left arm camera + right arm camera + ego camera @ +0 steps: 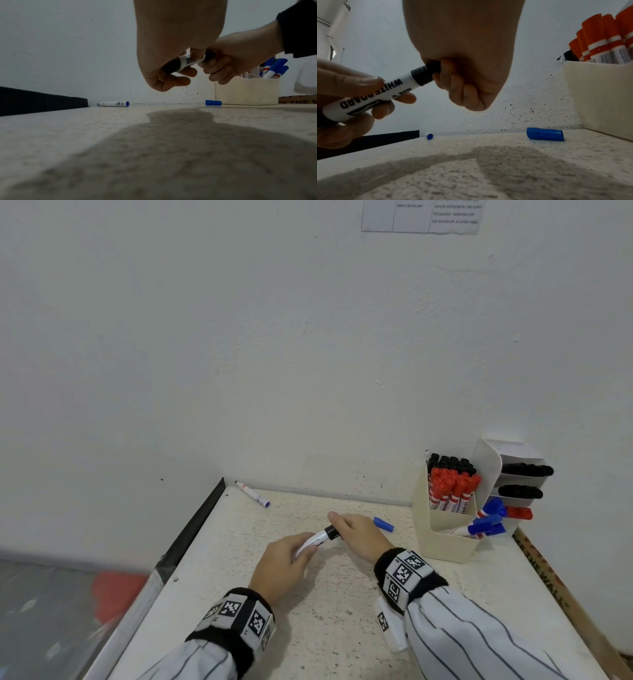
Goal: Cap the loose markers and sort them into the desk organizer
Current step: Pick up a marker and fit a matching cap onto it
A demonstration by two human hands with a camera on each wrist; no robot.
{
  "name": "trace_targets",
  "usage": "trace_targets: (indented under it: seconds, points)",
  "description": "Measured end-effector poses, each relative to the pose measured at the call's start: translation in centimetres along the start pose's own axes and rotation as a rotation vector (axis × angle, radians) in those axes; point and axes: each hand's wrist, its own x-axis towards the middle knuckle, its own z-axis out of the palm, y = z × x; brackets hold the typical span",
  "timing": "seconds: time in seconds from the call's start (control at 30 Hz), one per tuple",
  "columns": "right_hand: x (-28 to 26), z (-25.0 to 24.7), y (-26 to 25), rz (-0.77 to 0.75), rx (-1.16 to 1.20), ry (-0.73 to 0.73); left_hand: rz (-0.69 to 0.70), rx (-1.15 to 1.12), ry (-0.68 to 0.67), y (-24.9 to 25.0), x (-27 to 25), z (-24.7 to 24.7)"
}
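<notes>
The desk organizer (445, 539) held black, red and blue markers; only the head view showed its side slots. Just left of it lay a loose blue cap (383, 524). Further left, the left hand (284, 566) gripped a black marker (373, 94); only the right wrist view showed "WHITEBOARD" on it. The right hand (359, 534) was clamped round its cap end.

White plaster wall (239, 337) w/ dark specks near the base. Printed paper sheet (421, 215) stuck up top. Speckled off-white tabletop (325, 628) pushed into the corner, black strip (202, 518) along its left edge. Blurry red shape (116, 594) lower left.
</notes>
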Motion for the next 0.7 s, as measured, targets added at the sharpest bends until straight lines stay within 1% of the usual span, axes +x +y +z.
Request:
trace_targets:
  seconds: [0.13, 0.2, 0.23, 0.37, 0.43, 0.47, 0.5, 0.57, 0.63, 0.7]
  points:
    - [-0.4, -0.2, -0.6, -0.018, 0.109, -0.008, -0.039, -0.039, 0.006, 0.8, -0.1, -0.7]
    - [-0.8, -0.2, -1.0, -0.015, 0.161, 0.006, -0.028, -0.035, 0.019, 1.5, -0.2, -1.1]
    - [-0.9, -0.2, -1.2, -0.008, 0.167, 0.018, -0.013, 0.026, 0.020, 1.9, -0.2, -1.2]
    - [-1.3, -0.3, -1.7, 0.047, 0.154, 0.059, 0.037, 0.480, 0.025, 4.4, -0.3, -1.7]
    - [-1.6, -0.4, -1.9, 0.061, 0.187, 0.072, 0.050, 0.604, 0.000, 5.5, -0.5, -2.0]
    - [-1.8, -0.5, -2.1, 0.061, 0.202, 0.077, 0.042, 0.612, -0.020, 5.9, -0.5, -2.2]
    - [-2.0, -0.5, -2.2, 0.055, 0.216, 0.080, 0.021, 0.566, -0.047, 6.1, -0.5, -2.3]
    - [-2.5, -0.6, -2.5, 0.020, 0.238, 0.088, -0.045, 0.318, -0.128, 6.3, -0.5, -2.4]
    - [-3.1, -0.7, -2.6, -0.033, 0.265, 0.092, -0.161, -0.003, -0.212, 6.5, -0.5, -2.8]
    - [-3.6, -1.0, -2.6, -0.086, 0.277, 0.084, -0.299, -0.237, -0.278, 7.3, -0.8, -3.3]
